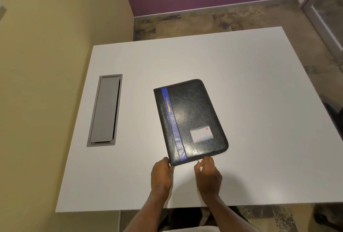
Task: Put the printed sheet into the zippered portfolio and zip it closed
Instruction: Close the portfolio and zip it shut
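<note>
right hand [207, 174] is at the near edge of the portfolio [191, 120], fingers curled in and pinched on a small silvery zip pull [197, 161] right at that edge. left hand [161, 173] is clamped on the near left corner of the portfolio, thumb and fingers closed on the spine end, steadying it. both forearms come up from the near edge of the table [259, 83], close together.

the portfolio lies flat on the table, closed, cover up, a touch nearer the near edge than the far one and about midway between left and right. it sits turned a little, its far end leaning left. black grained cover, a blue stripe [173, 124] running the length beside the spine with gold lettering that reads portfolio, and a small card window [201, 133] toward the near right corner with a red dot on it. how far the zip has run round the edge, cannot tell from here. the printed sheet is nowhere to be seen on the table.

off to the left, well apart from the portfolio, a long grey cable hatch [105, 110] is set into the table top, lid shut, lying parallel to the left edge.
</note>
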